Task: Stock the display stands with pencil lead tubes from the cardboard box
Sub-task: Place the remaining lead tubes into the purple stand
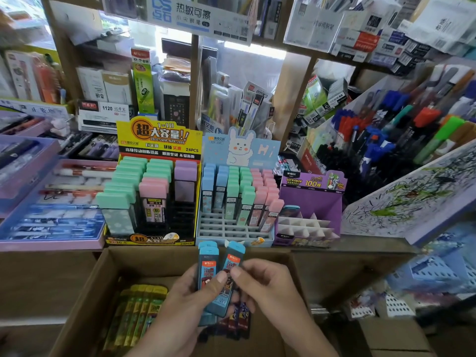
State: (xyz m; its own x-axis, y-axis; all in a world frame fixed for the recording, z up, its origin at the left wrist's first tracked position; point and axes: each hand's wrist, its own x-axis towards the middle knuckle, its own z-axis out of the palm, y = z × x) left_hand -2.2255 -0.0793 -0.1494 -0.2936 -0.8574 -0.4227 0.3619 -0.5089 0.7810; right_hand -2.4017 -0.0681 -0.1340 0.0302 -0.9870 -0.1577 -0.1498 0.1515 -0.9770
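My left hand [192,295] grips a small bunch of blue pencil lead tubes [208,264] upright above the open cardboard box [85,292]. My right hand [260,284] pinches one tilted blue tube [230,269] of that bunch between thumb and fingers. Yellow-green lead tubes [139,313] lie in the box at the left, and dark tubes [239,320] lie under my hands. Behind the box stand three display stands: a yellow one [154,191] with green, pink and purple tubes, a light blue bunny one [237,202] with empty front slots, and a purple one [309,215] that holds one blue tube.
A purple tray of pens [51,202] lies left of the stands. A slanted scribbled test board [412,194] and racks of markers [399,124] rise at the right. Shelves of boxed stationery [180,86] fill the back.
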